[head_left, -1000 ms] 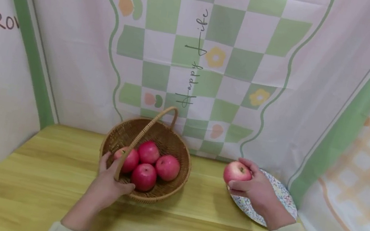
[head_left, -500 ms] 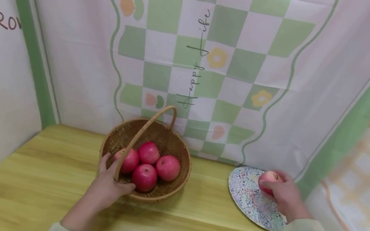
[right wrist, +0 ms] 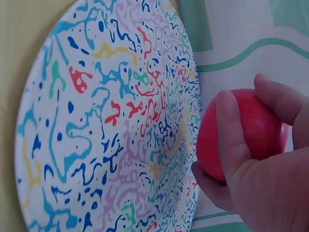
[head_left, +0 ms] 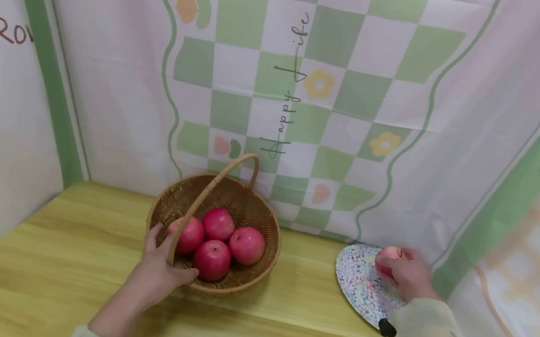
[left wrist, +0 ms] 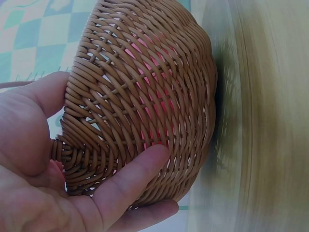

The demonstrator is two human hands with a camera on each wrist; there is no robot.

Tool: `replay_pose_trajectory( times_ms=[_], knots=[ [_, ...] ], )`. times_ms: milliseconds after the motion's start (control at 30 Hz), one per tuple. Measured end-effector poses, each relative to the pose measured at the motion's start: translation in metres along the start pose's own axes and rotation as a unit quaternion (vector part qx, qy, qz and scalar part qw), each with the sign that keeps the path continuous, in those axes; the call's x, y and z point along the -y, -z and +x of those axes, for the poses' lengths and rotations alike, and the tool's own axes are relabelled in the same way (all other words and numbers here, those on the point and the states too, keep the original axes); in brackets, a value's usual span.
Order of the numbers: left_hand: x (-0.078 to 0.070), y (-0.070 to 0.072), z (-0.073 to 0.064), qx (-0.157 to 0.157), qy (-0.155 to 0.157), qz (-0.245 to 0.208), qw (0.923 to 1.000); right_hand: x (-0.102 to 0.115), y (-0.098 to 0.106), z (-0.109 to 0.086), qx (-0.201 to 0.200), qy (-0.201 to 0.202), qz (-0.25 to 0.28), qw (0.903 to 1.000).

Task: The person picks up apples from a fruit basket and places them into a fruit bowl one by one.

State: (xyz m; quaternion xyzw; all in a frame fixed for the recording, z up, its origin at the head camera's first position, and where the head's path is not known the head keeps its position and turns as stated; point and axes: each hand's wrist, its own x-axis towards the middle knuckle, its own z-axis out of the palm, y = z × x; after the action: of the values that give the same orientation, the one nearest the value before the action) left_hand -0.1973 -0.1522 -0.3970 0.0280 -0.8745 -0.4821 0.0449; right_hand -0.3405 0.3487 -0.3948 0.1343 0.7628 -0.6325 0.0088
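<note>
My left hand (head_left: pixel 157 272) grips the near left rim of a brown wicker basket (head_left: pixel 251 281). In the left wrist view, fingers (left wrist: pixel 130 181) lie along the woven outside wall, and the thumb is over the rim. Several red apples (head_left: pixel 212 259) rest inside the basket. On the right, my right hand (head_left: pixel 410 275) holds a single red apple (head_left: pixel 386 258) over the back part of a speckled plate (head_left: pixel 359 279). Thumb and fingers wrap that apple (right wrist: pixel 256 125) in the right wrist view; whether it touches the plate I cannot tell.
Both things stand on a yellow wooden table (head_left: pixel 290 303) with a bare strip between them. Behind hangs a green checked cloth (head_left: pixel 335 36). Further cloths close off the left and right sides. The basket's arched handle (head_left: pixel 207 191) rises above its rim.
My right hand has carried its apple from the plate's left edge rightward over the plate, then slightly toward the back. The left hand keeps its hold on the basket.
</note>
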Motion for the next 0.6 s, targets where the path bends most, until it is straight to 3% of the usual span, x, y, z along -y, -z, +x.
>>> replay_pose_trajectory(
  times_ms=[167,433,600],
  knots=[
    [0.0,0.0,0.001,0.0,0.002,-0.002,1.0,-0.001,-0.005,0.009,0.014,-0.013,0.021,0.9996],
    [-0.002,0.001,0.001,0.005,0.004,-0.006,1.0,-0.001,-0.012,0.015,-0.005,-0.026,-0.012,0.9996],
    [-0.001,0.001,0.001,0.006,0.007,-0.001,1.0,-0.008,-0.016,0.022,0.014,-0.019,-0.021,0.9995]
  ],
)
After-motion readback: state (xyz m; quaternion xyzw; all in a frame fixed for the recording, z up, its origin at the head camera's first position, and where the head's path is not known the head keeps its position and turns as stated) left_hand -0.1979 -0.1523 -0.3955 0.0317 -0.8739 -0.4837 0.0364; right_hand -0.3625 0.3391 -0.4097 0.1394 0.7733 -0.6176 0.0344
